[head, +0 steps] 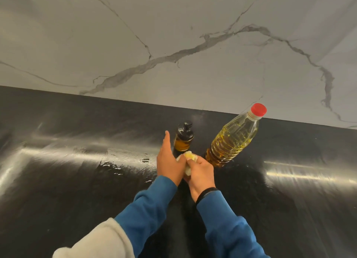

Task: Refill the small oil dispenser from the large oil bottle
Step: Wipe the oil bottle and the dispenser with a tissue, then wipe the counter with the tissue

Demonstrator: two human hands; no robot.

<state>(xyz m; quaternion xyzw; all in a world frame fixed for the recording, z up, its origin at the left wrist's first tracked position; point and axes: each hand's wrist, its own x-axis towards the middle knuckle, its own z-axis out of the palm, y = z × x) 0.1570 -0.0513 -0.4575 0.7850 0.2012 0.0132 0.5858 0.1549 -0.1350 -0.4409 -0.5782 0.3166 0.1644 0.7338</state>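
A dark, glossy countertop (77, 180) runs back to a pale marble-veined wall (173, 35), and small wet smears (110, 166) glisten on the surface to the left of the hands. A crumpled, yellow-stained piece of paper towel (190, 157) sits between the two hands, directly in front of the base of the small oil dispenser (183, 140) and partly hiding it.

The right hand (201, 172) has its fingers curled around the towel, gripping it. The left hand (169, 159) lies against the towel with its fingers straight and relaxed, one finger pointing up beside the dispenser; it grips nothing.

The dispenser, an amber bottle with a black pump top, stands upright just beyond the hands, just right of the left fingertip. The large oil bottle (231, 140), clear plastic with a red cap (258, 109) still on and partly filled with yellow oil, stands just beyond and right of the right hand, near the dispenser but apart from it.
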